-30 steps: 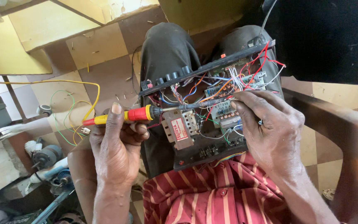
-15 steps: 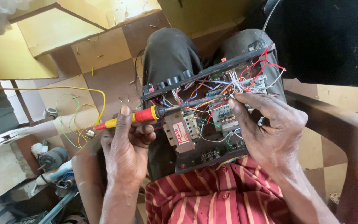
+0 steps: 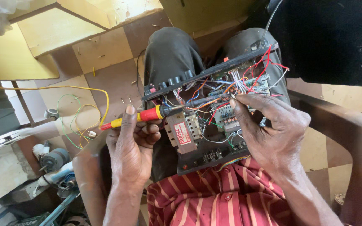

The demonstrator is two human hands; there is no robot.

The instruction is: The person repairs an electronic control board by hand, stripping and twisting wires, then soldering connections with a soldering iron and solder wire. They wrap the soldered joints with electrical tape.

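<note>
An open black electronics chassis (image 3: 197, 157) rests on my lap, full of coloured wires, a circuit board (image 3: 227, 117) and a metal transformer (image 3: 184, 132). My left hand (image 3: 133, 144) grips a soldering iron (image 3: 147, 115) with a red and yellow handle; its metal tip reaches right into the wiring near the board. My right hand (image 3: 273, 129) lies over the right side of the chassis, its thumb and forefinger pinched on thin wires (image 3: 236, 97) by the iron's tip.
A yellow cord (image 3: 63, 88) and a green wire (image 3: 70, 121) trail over the brown and tan tiled floor at left. A small motor (image 3: 51, 159) and tools lie at lower left. A brown chair arm (image 3: 348, 129) runs at right, a black case (image 3: 327, 37) above.
The view has shifted slightly. My left hand has moved a little right with the soldering iron, bringing its tip closer to the wires under my right fingers.
</note>
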